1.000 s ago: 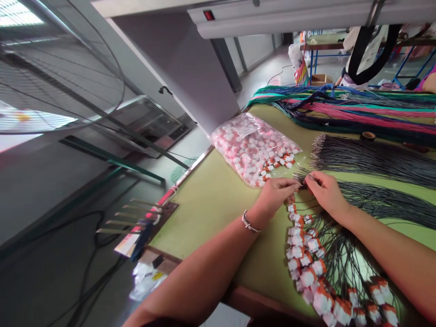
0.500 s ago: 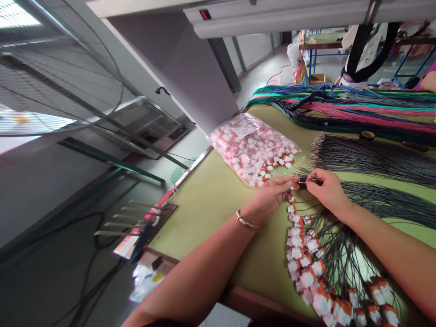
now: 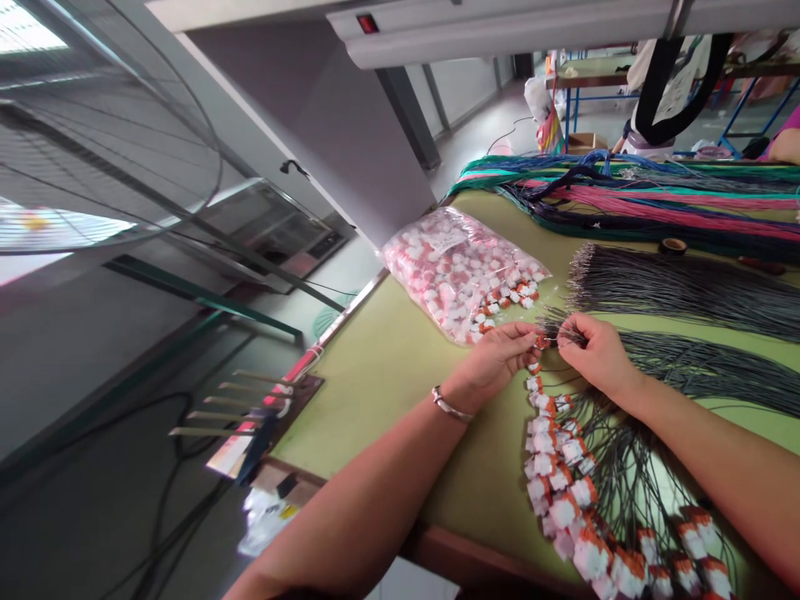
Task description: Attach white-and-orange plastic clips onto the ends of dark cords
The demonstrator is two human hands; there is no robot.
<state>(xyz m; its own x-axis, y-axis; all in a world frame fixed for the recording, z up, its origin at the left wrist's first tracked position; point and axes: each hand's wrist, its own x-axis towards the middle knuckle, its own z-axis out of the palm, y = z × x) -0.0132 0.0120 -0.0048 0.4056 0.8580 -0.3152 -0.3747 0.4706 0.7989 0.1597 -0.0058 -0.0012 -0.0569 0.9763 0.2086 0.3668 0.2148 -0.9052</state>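
Observation:
My left hand (image 3: 498,357) is closed, pinching a small orange-and-white connector (image 3: 542,342) between thumb and fingers. Close to its right, my right hand (image 3: 593,350) is closed on the end of a thin black wire (image 3: 552,338), whose tip is at the connector. Whether the tip is inside the housing is too small to tell. Below my hands, a curved row of white-and-orange connectors (image 3: 566,508) with black wires attached runs down the table. Just beyond my left hand lies a clear plastic bag (image 3: 437,258) full of similar connectors, some spilling at its mouth.
Black wire bundles (image 3: 675,287) with bare metal ends lie on the green table (image 3: 375,375) at right, a tape roll (image 3: 673,247) beside them. Coloured cables (image 3: 625,196) stretch along the back. A pronged metal rack (image 3: 250,404) juts from the left edge.
My right hand has shifted slightly left, bringing the wire closer to the connector. My left hand stays nearly in place, still pinching the connector.

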